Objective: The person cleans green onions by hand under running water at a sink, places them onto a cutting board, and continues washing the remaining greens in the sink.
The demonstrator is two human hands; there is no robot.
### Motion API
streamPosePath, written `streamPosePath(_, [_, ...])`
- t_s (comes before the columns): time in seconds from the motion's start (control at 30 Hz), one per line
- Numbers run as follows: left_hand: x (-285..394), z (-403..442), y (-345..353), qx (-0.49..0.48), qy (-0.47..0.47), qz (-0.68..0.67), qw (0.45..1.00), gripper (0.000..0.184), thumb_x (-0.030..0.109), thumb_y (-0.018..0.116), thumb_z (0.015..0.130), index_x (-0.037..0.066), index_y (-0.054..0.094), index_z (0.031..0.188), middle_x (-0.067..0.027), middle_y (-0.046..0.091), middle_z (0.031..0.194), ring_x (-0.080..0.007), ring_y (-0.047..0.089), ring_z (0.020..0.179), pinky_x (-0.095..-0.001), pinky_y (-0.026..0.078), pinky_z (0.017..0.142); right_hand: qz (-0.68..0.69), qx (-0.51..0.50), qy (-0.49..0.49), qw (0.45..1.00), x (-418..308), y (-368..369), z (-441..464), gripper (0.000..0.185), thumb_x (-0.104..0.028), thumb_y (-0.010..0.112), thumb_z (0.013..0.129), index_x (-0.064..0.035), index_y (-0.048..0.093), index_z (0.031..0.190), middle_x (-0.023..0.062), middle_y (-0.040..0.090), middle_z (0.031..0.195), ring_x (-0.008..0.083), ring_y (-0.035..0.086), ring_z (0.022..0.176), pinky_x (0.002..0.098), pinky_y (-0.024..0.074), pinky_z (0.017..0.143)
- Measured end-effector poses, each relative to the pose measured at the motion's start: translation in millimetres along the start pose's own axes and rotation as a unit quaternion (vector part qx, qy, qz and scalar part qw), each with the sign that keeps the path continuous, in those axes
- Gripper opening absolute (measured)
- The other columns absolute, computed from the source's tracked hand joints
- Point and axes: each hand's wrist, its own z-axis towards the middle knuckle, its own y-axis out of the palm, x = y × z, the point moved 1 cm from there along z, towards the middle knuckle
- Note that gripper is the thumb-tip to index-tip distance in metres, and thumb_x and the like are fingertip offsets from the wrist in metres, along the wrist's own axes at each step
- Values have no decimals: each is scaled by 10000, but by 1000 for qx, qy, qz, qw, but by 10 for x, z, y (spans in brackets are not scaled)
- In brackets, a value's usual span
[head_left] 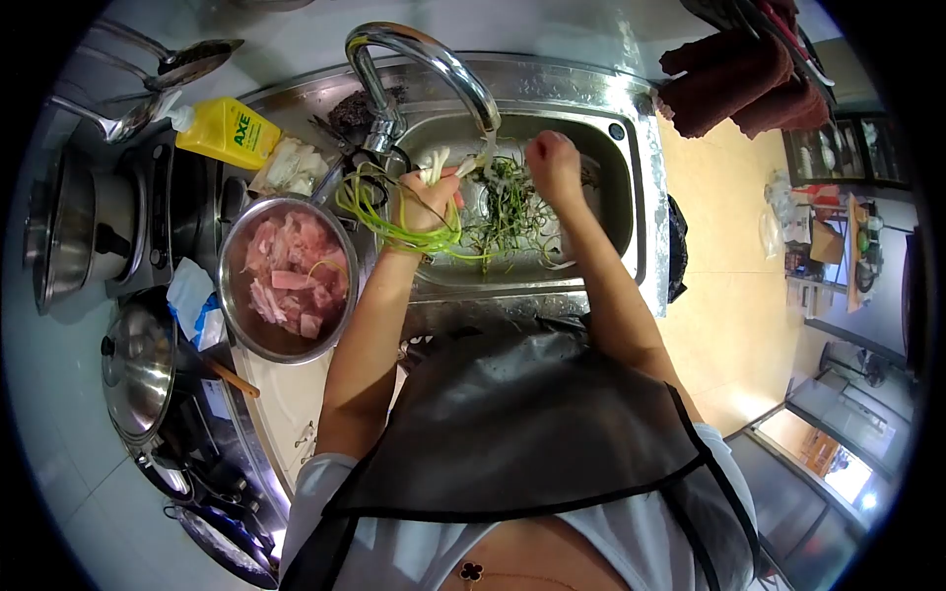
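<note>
The left hand has its fingers closed round the greens, white ends by the tap, over the sink's left side. The right hand's are clenched; I can't tell on what. Loose scraps could clog the drain; trailing tops might drip into the meat bowl.

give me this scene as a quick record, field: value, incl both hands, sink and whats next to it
left hand: gripping long green stems with white ends
right hand: curled closed over the sink; any contents hidden
sink contents: loose green scraps
faucet: spout end between the hands
beside sink, left: metal bowl of raw pink meat
beyond bowl: yellow bottle marked AXE
</note>
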Motion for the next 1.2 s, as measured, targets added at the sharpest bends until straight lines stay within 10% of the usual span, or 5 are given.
streamPosePath(0.3, [43,-6,37,-24,72,111,991,288,147,530,761,-73,543,947,-88,598,672,-108,531,571,-198,387,507,217,-171,-31,961,-543,-194,-49,185,-57,582,707,-1,579,884,68,593,708,88,537,612,220,441,582])
streamPosePath(0.83, [296,43,103,-23,163,329,930,177,164,562,757,27,616,855,-79,595,631,-114,536,543,-252,408,510,325,-233,88,912,-489,-166,19,173,-120,647,623,18,571,697,62,585,632,97,526,600,243,433,576])
streamPosePath(1.03, [271,121,178,-22,156,172,972,177,153,575,757,11,614,855,-55,603,651,-101,536,562,-242,419,534,385,-185,167,888,-572,-174,67,125,-78,627,627,9,537,634,49,553,606,90,491,558,232,401,521])
streamPosePath(1.2, [97,368,155,-21,144,80,986,168,175,584,766,13,619,798,-21,585,623,-75,507,541,-211,380,498,615,-85,274,735,-375,-60,88,97,91,453,634,8,498,659,84,509,593,152,460,516,252,354,477])
